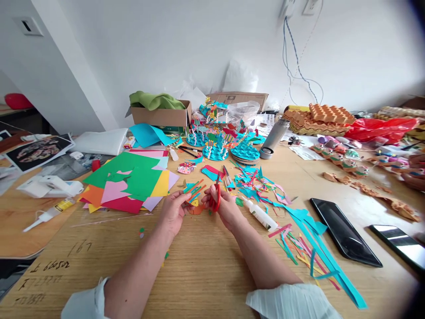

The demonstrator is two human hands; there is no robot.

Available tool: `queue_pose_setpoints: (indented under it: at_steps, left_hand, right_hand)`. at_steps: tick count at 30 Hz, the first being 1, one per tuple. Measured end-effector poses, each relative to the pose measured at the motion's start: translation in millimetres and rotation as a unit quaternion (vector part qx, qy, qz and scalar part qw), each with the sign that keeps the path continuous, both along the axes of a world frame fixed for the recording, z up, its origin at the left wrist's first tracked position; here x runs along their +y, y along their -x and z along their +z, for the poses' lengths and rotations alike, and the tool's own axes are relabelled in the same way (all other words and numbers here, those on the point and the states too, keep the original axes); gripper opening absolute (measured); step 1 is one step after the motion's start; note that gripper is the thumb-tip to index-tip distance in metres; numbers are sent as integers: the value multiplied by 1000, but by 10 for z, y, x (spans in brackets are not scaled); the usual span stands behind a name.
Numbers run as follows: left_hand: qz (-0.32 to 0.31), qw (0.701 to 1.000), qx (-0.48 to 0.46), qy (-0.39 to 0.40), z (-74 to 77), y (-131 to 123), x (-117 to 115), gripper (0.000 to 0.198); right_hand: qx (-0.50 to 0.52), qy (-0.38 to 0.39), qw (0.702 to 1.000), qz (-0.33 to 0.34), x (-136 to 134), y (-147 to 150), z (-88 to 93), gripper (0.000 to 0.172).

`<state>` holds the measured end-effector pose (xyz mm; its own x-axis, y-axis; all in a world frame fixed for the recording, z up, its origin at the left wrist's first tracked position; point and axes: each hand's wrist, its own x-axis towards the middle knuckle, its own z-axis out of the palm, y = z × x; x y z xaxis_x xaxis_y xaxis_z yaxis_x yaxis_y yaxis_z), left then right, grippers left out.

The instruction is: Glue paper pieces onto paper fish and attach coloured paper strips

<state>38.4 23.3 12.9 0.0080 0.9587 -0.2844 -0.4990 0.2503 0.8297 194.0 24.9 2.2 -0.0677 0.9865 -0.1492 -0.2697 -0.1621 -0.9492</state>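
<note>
My left hand (175,212) pinches a small bunch of thin coloured paper strips (196,189), orange, green and blue, that fan out toward the right. In my right hand (227,207) is a pair of red-handled scissors (216,199), its blades pointing up and away from me. The two hands are close together over the wooden table, apart from each other. Just under and between them lie small orange and yellow paper pieces (195,209), partly hidden by the fingers. Whether the scissor blades are fully closed is too small to tell.
Stacked coloured paper sheets (133,177) lie on the left. Blue paper scraps (262,184), a white glue bottle (260,215) and two phones (345,230) are on the right. Behind stand decorated blue discs (215,150), a metal flask (275,138) and a cardboard box (161,116).
</note>
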Motion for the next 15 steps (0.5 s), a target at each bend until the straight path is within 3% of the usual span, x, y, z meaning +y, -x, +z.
queue_pose_setpoints:
  at_steps: [4, 10, 15]
  left_hand:
    - [68, 997, -23, -5, 1, 21, 32, 24]
    - [111, 993, -34, -16, 8, 21, 34, 27]
    - [123, 992, -14, -29, -10, 31, 44, 29]
  right_hand:
    - [-223, -80, 971, 27, -62, 30, 21, 47]
    - [-503, -223, 834, 51, -178, 99, 55, 38]
    - [-610, -221, 760, 48, -216, 110, 72, 34]
